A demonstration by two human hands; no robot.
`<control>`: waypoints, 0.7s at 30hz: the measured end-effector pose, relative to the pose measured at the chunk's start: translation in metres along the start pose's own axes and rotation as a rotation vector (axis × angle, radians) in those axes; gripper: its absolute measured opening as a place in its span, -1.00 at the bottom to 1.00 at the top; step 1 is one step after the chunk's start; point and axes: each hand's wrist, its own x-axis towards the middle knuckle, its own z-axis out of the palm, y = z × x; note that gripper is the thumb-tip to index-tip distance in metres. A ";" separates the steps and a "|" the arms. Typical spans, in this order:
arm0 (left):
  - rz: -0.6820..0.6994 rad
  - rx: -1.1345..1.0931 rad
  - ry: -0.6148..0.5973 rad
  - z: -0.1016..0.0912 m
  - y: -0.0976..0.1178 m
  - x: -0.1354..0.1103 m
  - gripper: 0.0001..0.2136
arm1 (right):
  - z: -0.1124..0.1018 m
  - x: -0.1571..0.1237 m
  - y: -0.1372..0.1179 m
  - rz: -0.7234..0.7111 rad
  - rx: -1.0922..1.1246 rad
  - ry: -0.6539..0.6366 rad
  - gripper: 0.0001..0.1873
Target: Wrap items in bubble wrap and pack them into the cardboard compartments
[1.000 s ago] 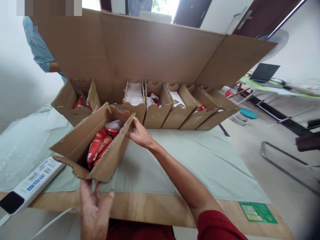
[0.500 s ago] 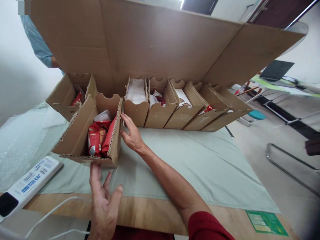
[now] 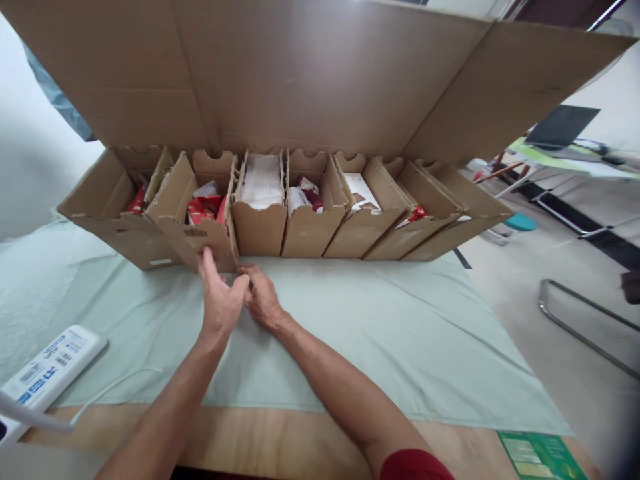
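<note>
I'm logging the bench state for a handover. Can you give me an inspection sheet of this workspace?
Surface: table with a wooden front edge, covered by a pale green cloth.
Job's things: box, second from the left, holds red packets. It stands in a row of boxes below a big cardboard flap.
Clutter: power strip at the left, green sheet on the wood at the right.
Hands: left hand open, fingers on the box front. right hand beside it at the box's foot, grip unclear.
Cables: white cable by the power strip.
Surroundings: laptop, stool, another person's sleeve.
</note>
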 end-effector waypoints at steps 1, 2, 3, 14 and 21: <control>-0.001 0.001 -0.007 0.004 -0.001 0.009 -0.07 | 0.000 0.000 0.000 -0.003 -0.004 0.003 -0.61; -0.004 0.002 -0.014 0.007 -0.002 0.017 -0.07 | 0.000 0.000 0.000 -0.005 -0.005 0.002 -0.62; -0.008 0.003 -0.021 0.008 -0.002 0.022 -0.07 | 0.000 0.000 0.000 -0.007 -0.004 -0.003 -0.62; 0.341 0.651 -0.376 -0.068 -0.054 -0.092 -0.47 | -0.004 -0.002 -0.004 0.003 0.001 0.000 -0.67; 0.654 0.836 -0.342 -0.083 -0.065 -0.137 -0.53 | 0.013 0.055 -0.088 -0.107 -0.022 -0.141 -0.39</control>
